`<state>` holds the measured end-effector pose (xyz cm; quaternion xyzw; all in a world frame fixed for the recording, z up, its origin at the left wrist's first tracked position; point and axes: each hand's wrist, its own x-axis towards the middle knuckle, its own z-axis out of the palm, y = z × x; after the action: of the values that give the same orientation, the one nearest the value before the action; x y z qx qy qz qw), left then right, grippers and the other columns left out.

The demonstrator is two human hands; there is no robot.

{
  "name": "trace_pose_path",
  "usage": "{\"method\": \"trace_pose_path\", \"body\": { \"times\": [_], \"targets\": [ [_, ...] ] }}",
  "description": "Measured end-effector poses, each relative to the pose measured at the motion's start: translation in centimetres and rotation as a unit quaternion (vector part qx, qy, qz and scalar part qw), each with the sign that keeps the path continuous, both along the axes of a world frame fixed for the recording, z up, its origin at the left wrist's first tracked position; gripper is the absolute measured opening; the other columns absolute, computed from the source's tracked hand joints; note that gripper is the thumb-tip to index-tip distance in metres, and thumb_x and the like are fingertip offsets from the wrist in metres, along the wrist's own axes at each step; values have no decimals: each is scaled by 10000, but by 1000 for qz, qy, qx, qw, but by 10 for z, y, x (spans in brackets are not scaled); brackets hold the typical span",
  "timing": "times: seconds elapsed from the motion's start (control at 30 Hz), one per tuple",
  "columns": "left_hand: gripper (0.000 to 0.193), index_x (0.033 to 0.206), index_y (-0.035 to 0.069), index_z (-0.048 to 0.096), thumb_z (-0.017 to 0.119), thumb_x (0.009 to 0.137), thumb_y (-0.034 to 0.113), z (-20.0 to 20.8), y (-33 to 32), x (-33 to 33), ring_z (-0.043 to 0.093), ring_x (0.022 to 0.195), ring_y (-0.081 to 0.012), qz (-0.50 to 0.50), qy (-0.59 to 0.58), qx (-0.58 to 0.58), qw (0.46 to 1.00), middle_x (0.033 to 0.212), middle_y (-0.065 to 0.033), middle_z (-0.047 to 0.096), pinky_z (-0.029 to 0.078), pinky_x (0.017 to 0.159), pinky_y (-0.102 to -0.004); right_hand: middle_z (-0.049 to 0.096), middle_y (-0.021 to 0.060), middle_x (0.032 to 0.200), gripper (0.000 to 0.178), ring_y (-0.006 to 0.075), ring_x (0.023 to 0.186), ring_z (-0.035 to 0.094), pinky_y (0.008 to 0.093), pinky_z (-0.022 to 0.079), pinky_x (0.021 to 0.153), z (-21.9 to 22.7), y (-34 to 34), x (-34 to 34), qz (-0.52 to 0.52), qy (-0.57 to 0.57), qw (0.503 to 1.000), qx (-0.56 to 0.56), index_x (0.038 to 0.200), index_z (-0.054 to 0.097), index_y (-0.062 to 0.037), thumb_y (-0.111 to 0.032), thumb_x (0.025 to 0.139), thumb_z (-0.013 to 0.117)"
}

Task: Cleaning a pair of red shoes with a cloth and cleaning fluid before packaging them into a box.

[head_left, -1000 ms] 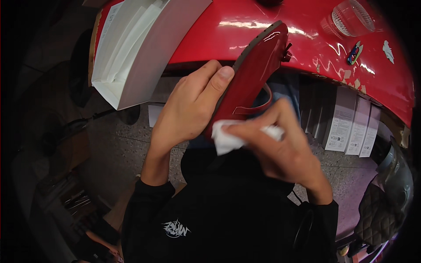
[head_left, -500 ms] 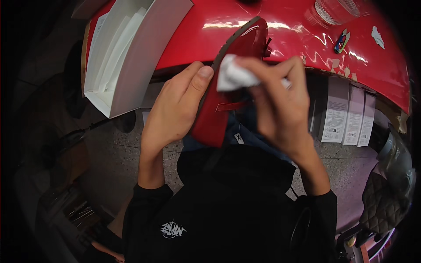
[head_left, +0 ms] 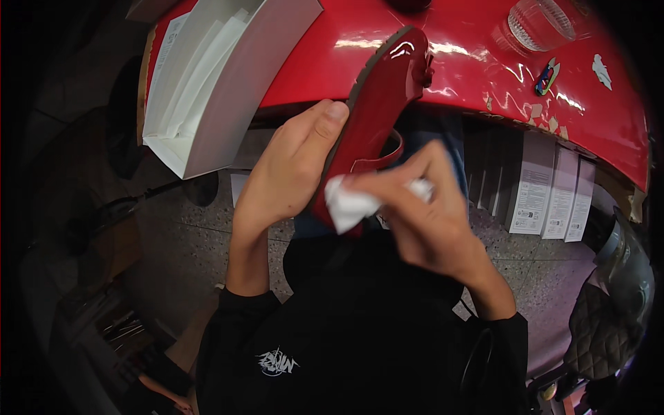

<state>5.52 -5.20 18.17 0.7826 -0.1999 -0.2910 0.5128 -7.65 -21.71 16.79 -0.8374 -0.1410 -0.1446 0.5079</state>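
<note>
A glossy dark red shoe [head_left: 377, 104] with a strap and a dark sole edge is held on its side, toe pointing away from me. My left hand [head_left: 294, 155] grips it by the sole side, thumb along the edge. Pinched in my right hand [head_left: 429, 214] is a crumpled white cloth or tissue [head_left: 349, 204], which covers the shoe's heel end. The right hand is slightly blurred, and its fingers hide part of the cloth.
An open white box [head_left: 228, 83] with paper inside stands on the red table [head_left: 290, 76] at the left. A clear glass [head_left: 539, 26], small thread snips [head_left: 547, 77] and a white scrap [head_left: 602, 72] lie at the far right. White boxes [head_left: 532, 183] stand below the table edge.
My right hand has moved the white cloth from the shoe's middle down to its heel end, toward me. My left hand keeps its hold on the shoe.
</note>
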Motion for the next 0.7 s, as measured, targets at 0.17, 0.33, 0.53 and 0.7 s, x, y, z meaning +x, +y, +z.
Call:
{"method": "trace_pose_path", "body": {
  "times": [0.17,0.33,0.53,0.7],
  "targets": [
    [523,1009,-16,601,363,1125,435,-1,7,7,500,808,-145,-15,85,28,996,838,-68,581,448,820,-311,546,93,974,525,228,874,569,315,498,775,3,13,-17,130,118,984,15,1201,726,-64,162,728,708],
    [538,1124,-32,639,328,1138,406,8,-2,4,581,919,-147,27,95,-29,995,988,-96,675,462,923,-309,517,85,925,615,244,850,592,318,500,725,4,8,-5,-6,54,995,82,1247,718,-105,173,699,702],
    [585,1147,-40,650,295,1143,424,15,-16,-6,600,958,-154,129,100,-162,973,1042,-104,690,463,924,-302,565,116,985,375,197,861,599,276,520,657,31,-22,-30,-70,-22,993,89,1160,732,-30,56,797,695],
    [589,1111,-43,632,266,1143,416,21,-64,-23,599,926,-198,233,-115,-253,932,999,-126,678,459,903,-321,568,80,952,348,171,847,521,252,432,661,41,3,-30,-298,-122,944,69,1143,763,-52,-20,796,775]
  ]
}}
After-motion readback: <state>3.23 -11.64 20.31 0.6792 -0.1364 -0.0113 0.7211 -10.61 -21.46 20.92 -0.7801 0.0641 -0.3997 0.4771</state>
